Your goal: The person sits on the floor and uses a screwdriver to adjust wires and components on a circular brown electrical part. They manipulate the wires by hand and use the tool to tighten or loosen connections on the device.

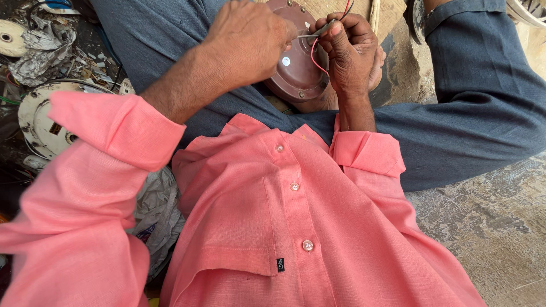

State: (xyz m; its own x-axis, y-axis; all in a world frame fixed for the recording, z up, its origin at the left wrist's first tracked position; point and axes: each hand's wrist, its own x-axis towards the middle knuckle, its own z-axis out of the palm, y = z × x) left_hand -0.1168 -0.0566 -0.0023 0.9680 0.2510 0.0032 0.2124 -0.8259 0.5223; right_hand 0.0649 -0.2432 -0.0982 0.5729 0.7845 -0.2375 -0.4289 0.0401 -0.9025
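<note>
I sit cross-legged in a pink shirt and blue trousers. A round maroon metal cover (296,71) rests in my lap against my bare foot. My right hand (350,51) pinches a thin red wire (314,57) and a small metal tool above the cover. My left hand (250,40) is closed at the tool's other end; what its fingers grip is hidden. A black wire runs up beside the red one at the top edge.
To the left lie a white round motor housing (42,116), crumpled paper (40,48), a white disc (10,37) and small scrap. A crumpled plastic bag (156,213) sits by my left side. Bare concrete floor (489,227) is at the right.
</note>
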